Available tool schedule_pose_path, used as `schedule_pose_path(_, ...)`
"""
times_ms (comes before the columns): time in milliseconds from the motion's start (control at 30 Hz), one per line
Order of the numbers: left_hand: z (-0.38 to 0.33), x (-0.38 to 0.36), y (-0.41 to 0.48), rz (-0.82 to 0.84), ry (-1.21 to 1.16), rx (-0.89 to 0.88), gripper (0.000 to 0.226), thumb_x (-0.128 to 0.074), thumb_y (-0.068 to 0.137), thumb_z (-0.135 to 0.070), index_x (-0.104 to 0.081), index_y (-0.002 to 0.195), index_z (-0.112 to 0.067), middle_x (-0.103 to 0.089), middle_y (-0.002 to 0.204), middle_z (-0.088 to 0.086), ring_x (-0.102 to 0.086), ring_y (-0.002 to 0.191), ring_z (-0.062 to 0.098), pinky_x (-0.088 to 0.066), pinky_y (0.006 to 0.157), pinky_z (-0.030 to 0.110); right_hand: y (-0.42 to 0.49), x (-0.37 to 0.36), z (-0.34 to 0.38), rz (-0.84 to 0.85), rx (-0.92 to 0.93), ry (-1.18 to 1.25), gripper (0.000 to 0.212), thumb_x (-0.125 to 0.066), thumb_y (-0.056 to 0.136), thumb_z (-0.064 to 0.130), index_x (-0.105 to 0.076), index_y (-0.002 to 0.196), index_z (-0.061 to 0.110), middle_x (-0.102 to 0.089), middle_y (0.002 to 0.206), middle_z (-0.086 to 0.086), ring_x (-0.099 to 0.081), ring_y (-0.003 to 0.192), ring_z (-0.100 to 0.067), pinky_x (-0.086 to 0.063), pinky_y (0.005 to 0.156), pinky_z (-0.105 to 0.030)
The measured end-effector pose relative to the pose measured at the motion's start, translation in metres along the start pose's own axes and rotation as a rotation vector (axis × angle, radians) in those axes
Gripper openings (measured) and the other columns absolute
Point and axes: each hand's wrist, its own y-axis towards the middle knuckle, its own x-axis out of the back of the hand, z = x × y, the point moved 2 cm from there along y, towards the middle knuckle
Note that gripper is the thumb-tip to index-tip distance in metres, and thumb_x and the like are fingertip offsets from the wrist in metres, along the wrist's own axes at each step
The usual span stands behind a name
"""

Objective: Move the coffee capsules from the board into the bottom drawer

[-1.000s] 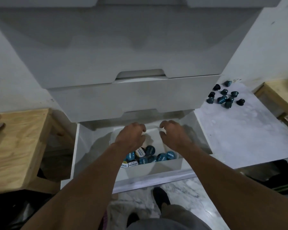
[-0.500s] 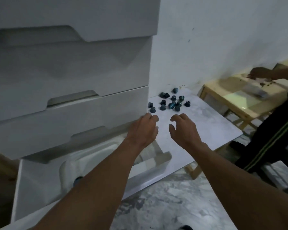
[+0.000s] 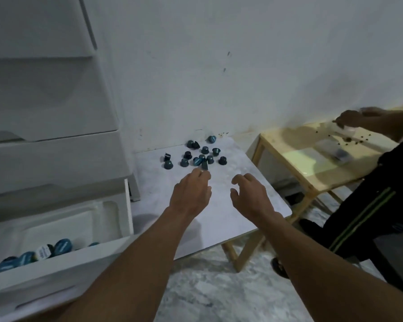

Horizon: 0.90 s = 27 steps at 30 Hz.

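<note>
Left hand (image 3: pixel 191 196) is out over the board (image 3: pixel 219 212), fingers loosely curled and holding nothing, tips just short of the nearest coffee capsule (image 3: pixel 204 165). Right hand (image 3: pixel 251 197) hovers beside it, half-curled and empty too. The other capsules (image 3: pixel 197 154) are scattered at the wall end of the board. Bottom drawer (image 3: pixel 56 263) is open on the left with a few already inside. Looks like the reach for another batch. Next up is pinching a couple per hand without knocking any off.

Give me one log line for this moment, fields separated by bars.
left hand: open, by nearest capsule | right hand: open, above board | capsules: cluster on board | bottom drawer: open, some capsules inside
</note>
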Motion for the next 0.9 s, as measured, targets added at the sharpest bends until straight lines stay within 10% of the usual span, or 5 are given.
schedule_pose_path(900,0.182,-0.096,0.186,0.21,0.149,0.383,0.024,-0.05,0.095,-0.014,-0.056,0.118,-0.012,-0.054,0.126,0.007,-0.057,0.109,0.021,-0.05,0.087,0.029,0.266,-0.158,0.037,0.441,0.149,0.051,0.035,-0.052,0.089,0.007,-0.053,0.124,0.011,-0.056,0.122,-0.011,-0.056,0.106,-0.033,-0.044,0.087,-0.037)
